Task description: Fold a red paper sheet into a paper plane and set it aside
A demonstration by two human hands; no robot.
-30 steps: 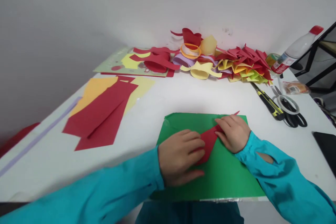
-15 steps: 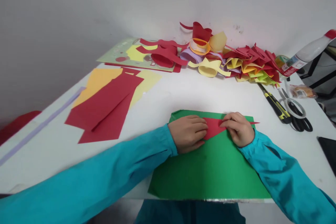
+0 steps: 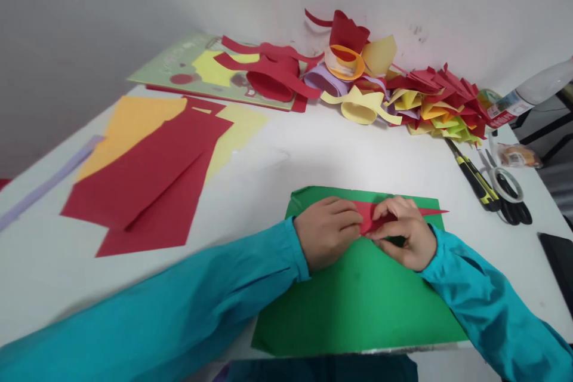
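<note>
A piece of red paper (image 3: pixel 367 210) lies over the far part of a green sheet (image 3: pixel 358 301), and its thin pointed end sticks out to the right past the sheet. My left hand (image 3: pixel 329 233) has its fingers curled together on the paper's left side. With thumb and forefinger, my right hand (image 3: pixel 405 233) pinches the paper's near edge, which is lifted a little. Both hands are closed on the paper and close to each other. Part of the paper is hidden under my fingers.
Red paper sheets (image 3: pixel 147 179) overlap an orange sheet (image 3: pixel 134 125) at left, near a purple strip (image 3: pixel 49 182). Curled paper cutouts (image 3: pixel 277 71) and folded paper (image 3: pixel 439 101) line the wall. A cutter (image 3: pixel 477 182), scissors (image 3: pixel 514 206), tape roll (image 3: pixel 508 185) and bottle (image 3: pixel 532 89) stand right.
My right hand has gone from holding the paper near its far edge to pinching its near edge and bending it up. My left hand has shifted slightly right. The camera view has moved.
</note>
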